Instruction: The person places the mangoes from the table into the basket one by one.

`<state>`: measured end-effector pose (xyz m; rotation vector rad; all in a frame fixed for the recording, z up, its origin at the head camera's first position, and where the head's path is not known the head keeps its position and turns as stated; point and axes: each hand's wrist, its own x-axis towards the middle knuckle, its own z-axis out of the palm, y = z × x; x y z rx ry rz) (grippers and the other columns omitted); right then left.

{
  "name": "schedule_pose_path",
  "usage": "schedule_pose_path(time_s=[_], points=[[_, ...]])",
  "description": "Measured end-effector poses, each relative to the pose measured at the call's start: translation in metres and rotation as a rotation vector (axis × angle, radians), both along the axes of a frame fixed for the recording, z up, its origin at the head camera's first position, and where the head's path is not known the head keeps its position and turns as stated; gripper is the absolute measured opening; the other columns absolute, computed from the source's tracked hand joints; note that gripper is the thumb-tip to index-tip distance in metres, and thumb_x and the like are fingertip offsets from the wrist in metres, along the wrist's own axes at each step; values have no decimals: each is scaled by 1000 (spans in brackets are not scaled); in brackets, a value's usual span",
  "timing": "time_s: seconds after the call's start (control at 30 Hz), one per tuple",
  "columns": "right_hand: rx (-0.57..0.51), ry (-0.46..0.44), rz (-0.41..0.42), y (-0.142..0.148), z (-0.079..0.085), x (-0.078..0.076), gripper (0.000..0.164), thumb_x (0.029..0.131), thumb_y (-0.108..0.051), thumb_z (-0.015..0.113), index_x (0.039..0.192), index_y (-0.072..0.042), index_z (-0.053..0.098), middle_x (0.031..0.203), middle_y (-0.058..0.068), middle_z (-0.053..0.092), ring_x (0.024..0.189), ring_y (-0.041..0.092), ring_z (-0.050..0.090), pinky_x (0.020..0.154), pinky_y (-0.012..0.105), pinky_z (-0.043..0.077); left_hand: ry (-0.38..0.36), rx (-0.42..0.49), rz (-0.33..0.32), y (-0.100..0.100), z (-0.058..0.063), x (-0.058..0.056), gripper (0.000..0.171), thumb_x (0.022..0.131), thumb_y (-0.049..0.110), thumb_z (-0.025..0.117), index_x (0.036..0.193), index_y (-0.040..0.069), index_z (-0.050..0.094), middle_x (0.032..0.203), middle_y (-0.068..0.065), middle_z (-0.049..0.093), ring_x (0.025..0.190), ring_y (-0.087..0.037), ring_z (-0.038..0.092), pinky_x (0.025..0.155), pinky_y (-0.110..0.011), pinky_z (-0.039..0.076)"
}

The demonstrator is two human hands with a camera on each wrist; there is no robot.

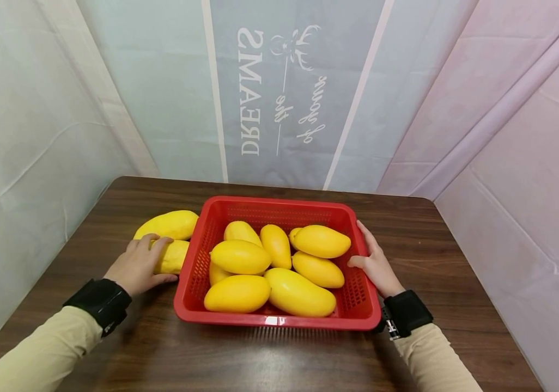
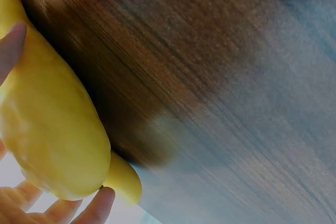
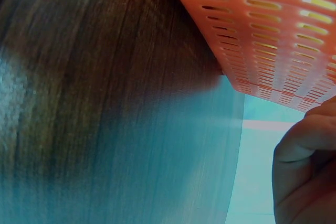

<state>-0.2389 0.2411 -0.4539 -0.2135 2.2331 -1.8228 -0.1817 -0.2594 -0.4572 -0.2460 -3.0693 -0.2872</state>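
Note:
On the left of the table, my left hand (image 1: 134, 267) grips a yellow mango (image 1: 174, 257) lying beside the basket's left wall. In the left wrist view the thumb lies on one side of that mango (image 2: 58, 119) and the fingertips (image 2: 100, 203) curl at its far end. A second loose mango (image 1: 168, 224) lies just behind it. My right hand (image 1: 378, 267) holds the right rim of a red perforated plastic basket (image 1: 279, 322), thumb over the inside. Several yellow mangoes (image 1: 301, 291) are piled in the basket.
The basket stands mid-table on a dark wood-grain table (image 1: 211, 359). A printed fabric curtain (image 1: 279, 98) hangs behind the table's back edge, with pale fabric walls (image 1: 529, 163) on both sides. In the right wrist view the basket's slotted side (image 3: 262, 35) rises above the table.

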Motion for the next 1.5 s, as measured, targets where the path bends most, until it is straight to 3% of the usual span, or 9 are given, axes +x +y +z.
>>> schedule_pose_path(time_s=[0.47,0.73,1.07,1.23,1.5], points=[[-1,1,4,0,1,0,90,89,1,51,160,-27,4,158,19,27,129,38,49,93,50,54,29,8,-20,0,0,3,84,71,44,86,131,4,44,130,-28,49,112,-50,48,91,-63,49],[1,3,-5,-1,2,2,91,89,1,52,160,-28,4,159,18,26,133,41,45,94,49,53,13,-9,23,-3,4,2,92,71,54,82,138,3,44,129,-31,48,109,-52,50,85,-65,51],[1,14,3,0,1,2,91,90,1,52,160,-28,3,160,19,24,132,40,46,93,47,54,21,-19,45,-5,11,3,90,72,57,80,135,1,49,127,-32,51,106,-51,52,81,-64,53],[5,7,1,0,1,2,90,90,1,51,160,-27,3,159,19,25,131,41,47,92,49,54,10,-5,85,-7,13,2,91,74,57,79,136,-2,48,125,-33,51,107,-51,52,81,-65,52],[-3,5,-2,0,2,2,90,90,1,51,160,-28,3,159,19,26,131,40,48,93,49,54,49,39,158,-9,16,4,92,77,60,74,136,-5,47,120,-34,52,103,-50,53,76,-65,52]])
